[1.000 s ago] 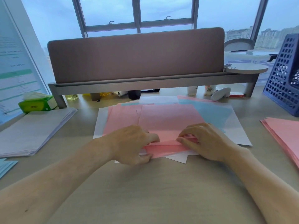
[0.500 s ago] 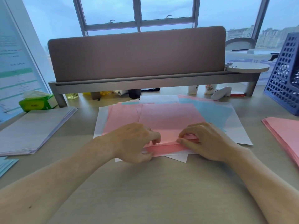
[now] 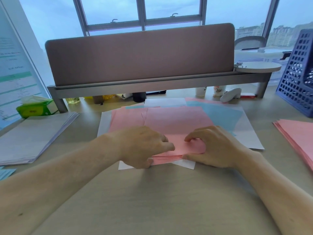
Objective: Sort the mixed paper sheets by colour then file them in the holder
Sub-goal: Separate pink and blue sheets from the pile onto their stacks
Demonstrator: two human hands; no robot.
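Note:
A mixed pile of pink, blue and white sheets (image 3: 220,114) lies in the middle of the desk. Its top pink sheet (image 3: 177,122) has its near edge lifted a little. My left hand (image 3: 144,145) pinches that near edge, thumb under it and fingers curled on top. My right hand (image 3: 213,146) pinches the same edge just to the right, thumb at the paper's lip and index finger bent onto the sheet. A sorted pink stack (image 3: 299,138) lies at the right, a white stack (image 3: 33,138) at the left, and blue sheets (image 3: 6,173) at the far left edge. The dark blue mesh holder (image 3: 298,78) stands at the back right.
A raised shelf with a brown divider panel (image 3: 140,56) crosses the back of the desk, small cups and bottles beneath it. A green tissue pack (image 3: 35,108) sits at the back left. Bare desk surface (image 3: 152,200) stretches in front of the pile.
Both hands have drawn slightly closer together on the pink sheet's near edge, and my right index finger has curled further onto the paper. The piles have not moved.

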